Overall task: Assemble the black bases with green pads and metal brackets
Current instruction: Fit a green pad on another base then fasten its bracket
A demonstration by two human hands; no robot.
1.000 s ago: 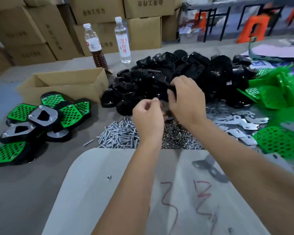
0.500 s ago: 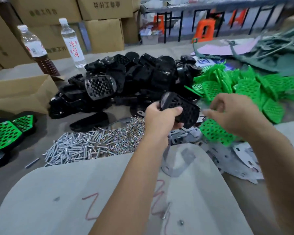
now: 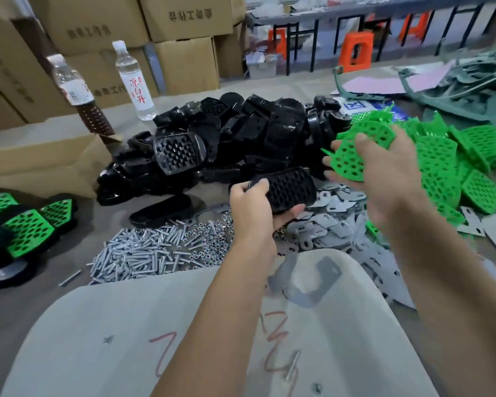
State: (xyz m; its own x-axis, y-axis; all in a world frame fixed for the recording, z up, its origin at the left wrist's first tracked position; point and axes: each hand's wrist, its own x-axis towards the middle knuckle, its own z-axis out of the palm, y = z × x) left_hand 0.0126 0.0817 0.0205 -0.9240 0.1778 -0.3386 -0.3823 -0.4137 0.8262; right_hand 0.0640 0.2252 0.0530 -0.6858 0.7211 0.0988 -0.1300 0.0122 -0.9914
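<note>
My left hand (image 3: 251, 213) grips a black perforated base (image 3: 288, 189) above the heap of screws and nuts (image 3: 161, 252). My right hand (image 3: 384, 179) holds a green perforated pad (image 3: 352, 153), lifted just right of the base and apart from it. A large pile of black bases (image 3: 241, 133) lies behind. The green pads (image 3: 458, 167) are heaped at the right. Flat metal brackets (image 3: 330, 224) lie spread under my hands. One bent bracket (image 3: 312, 282) rests on the grey board (image 3: 126, 339) in front.
Several finished bases with green pads (image 3: 26, 227) sit at the left, next to an open cardboard box (image 3: 40, 161). Two bottles (image 3: 132, 81) stand behind. Stacked cartons line the back; green sheeting (image 3: 470, 84) lies at the far right.
My right hand has picked a green pad out of the heap and lifted it. The left hand still holds the black base, now closer to the pad.
</note>
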